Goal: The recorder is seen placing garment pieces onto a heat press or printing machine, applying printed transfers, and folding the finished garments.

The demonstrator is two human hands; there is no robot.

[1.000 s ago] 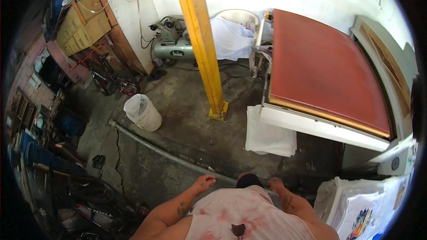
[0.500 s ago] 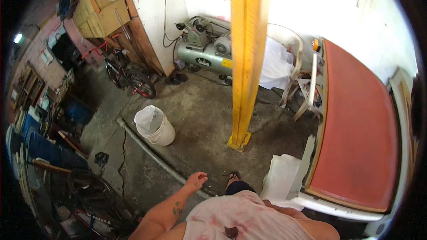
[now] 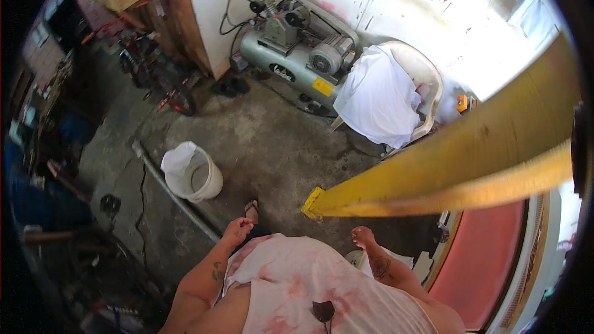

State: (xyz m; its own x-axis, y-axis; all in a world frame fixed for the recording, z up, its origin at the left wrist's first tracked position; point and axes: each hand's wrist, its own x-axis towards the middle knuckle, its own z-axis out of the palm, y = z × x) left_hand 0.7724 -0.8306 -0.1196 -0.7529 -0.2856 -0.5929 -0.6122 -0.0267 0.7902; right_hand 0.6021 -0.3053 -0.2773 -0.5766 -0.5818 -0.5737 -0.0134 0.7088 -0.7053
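Head-worn fisheye camera, upright, looks steeply down and forward from head height; red-stained white sleeveless fabric shirt [image 3: 303, 269] nearest, bare left hand [image 3: 237, 231] and bare right hand [image 3: 364, 237] just beyond, grey concrete floor [image 3: 272, 154] further, white-painted wall [image 3: 402, 25] farthest

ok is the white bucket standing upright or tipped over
Upright: the white bucket has its open mouth facing up and its base down toward the floor, with white material at its rim.
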